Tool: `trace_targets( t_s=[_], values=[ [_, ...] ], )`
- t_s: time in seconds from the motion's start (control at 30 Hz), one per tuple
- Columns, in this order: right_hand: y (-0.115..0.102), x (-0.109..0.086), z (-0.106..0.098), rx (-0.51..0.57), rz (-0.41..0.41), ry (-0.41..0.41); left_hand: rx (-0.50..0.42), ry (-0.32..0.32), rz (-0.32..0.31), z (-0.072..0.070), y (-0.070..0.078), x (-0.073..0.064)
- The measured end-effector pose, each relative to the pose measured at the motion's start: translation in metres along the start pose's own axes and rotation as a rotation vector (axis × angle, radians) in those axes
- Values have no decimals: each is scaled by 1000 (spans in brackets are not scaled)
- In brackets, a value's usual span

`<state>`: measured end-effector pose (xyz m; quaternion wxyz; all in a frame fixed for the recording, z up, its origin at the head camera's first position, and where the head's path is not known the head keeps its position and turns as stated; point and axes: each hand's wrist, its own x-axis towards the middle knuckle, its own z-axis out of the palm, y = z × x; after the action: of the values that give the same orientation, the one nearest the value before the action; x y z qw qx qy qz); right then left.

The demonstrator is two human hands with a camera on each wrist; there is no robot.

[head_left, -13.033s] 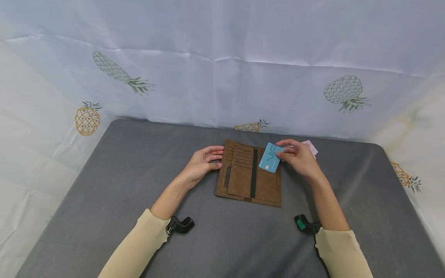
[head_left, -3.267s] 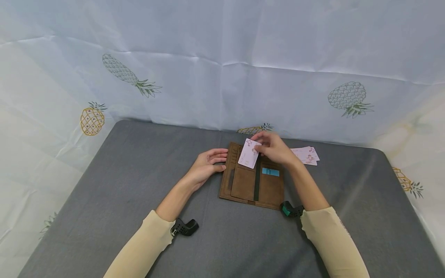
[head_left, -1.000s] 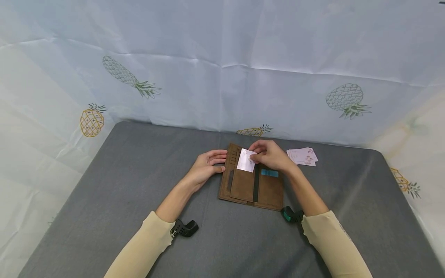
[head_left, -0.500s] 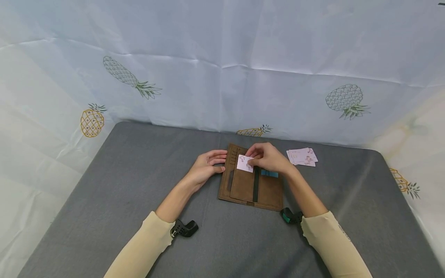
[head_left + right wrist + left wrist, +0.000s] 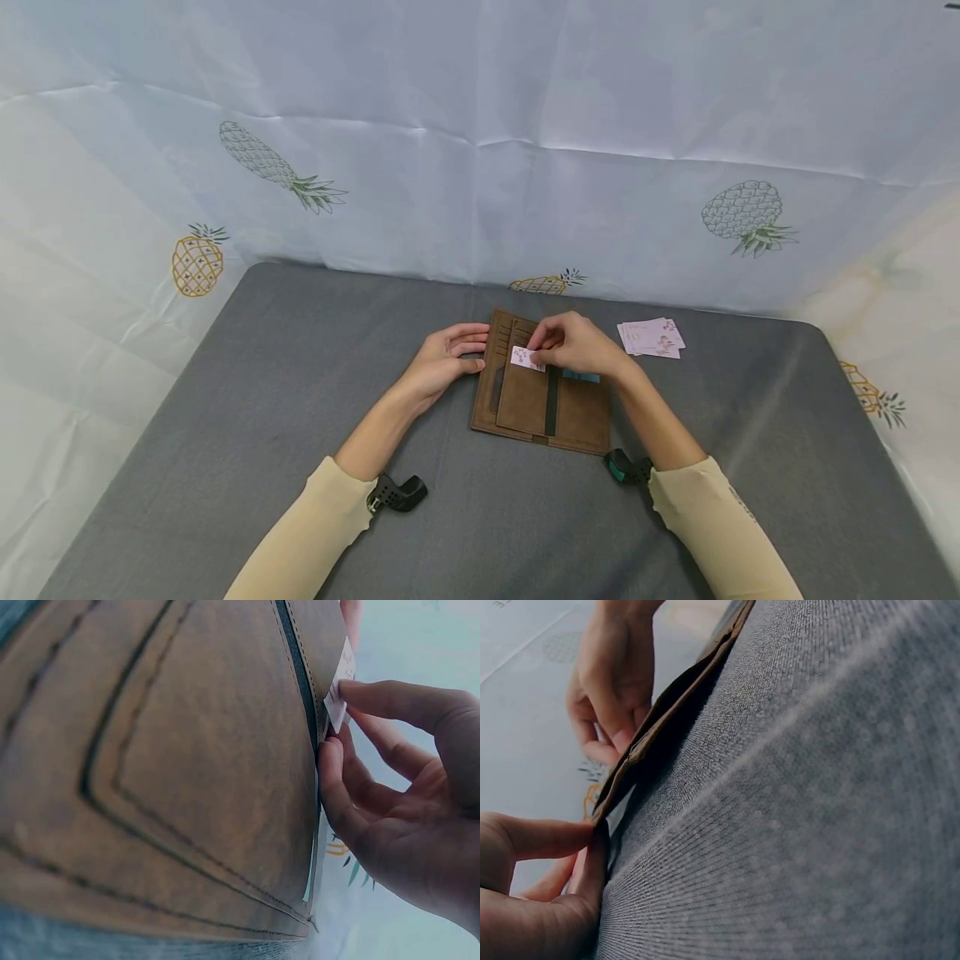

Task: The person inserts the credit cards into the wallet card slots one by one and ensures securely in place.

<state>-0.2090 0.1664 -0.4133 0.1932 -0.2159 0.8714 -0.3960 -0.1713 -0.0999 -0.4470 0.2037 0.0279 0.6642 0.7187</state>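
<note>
On the counter [image 5: 315, 358], the open wallet [image 5: 522, 402] is pinched at its edge by the left hand [image 5: 444, 360]; the partly slotted pink card [image 5: 522, 358], gripped by the right hand [image 5: 576, 345], is best slid squarely.

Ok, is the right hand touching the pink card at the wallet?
Touching: the right wrist view shows the right hand, thumb against the pink card.

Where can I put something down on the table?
The grey table is bare left of the left sleeve; between it and the right sleeve, this side of the wallet; and right of the pink card stack. It's crowded around the wallet: left hand at its edge, right hand pinching a pink card.
</note>
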Motion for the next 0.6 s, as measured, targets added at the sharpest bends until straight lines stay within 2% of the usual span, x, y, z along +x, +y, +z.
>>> trace_targets(
  t_s=[0.6],
  values=[
    [1, -5, 1, -9, -25, -16, -4, 0, -10, 0, -1, 1]
  ],
)
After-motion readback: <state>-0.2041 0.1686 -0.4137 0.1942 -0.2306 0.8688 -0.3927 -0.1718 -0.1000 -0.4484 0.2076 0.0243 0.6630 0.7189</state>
